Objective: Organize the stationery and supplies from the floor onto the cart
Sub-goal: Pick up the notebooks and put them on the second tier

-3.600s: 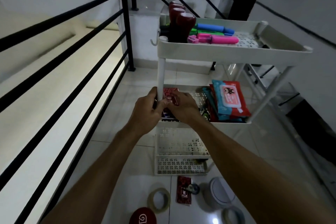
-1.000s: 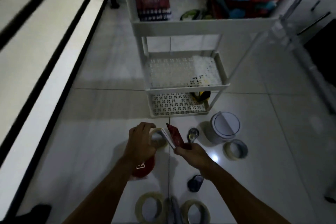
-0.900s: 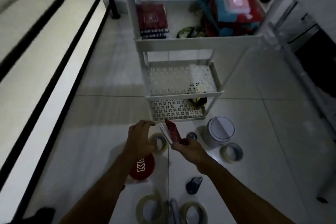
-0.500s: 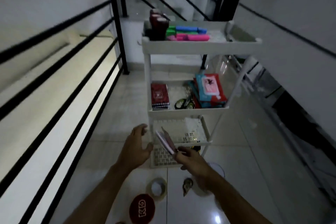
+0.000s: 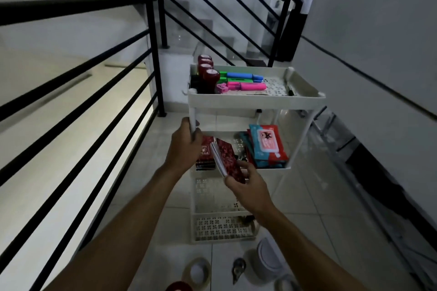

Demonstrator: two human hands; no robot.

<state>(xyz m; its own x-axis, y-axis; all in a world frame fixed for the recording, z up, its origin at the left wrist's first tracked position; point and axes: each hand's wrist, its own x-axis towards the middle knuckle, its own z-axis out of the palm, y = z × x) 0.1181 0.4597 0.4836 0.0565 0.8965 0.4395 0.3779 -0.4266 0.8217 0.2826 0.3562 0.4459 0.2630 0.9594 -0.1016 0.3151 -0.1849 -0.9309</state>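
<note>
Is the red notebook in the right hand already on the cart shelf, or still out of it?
Still out. The right hand grips the red notebook, tilted, in front of the middle shelf, beside the notebook stack lying there.

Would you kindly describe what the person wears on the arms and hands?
Nothing shows on them: both forearms are bare down to the frame's bottom edge, with no sleeves in view. The left hand and right hand carry no gloves, and no watch, ring or bracelet is visible.

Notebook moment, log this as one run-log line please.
left hand: grips cart post | right hand: holds notebook | near: middle shelf, notebook stack | step: not yet placed
</note>
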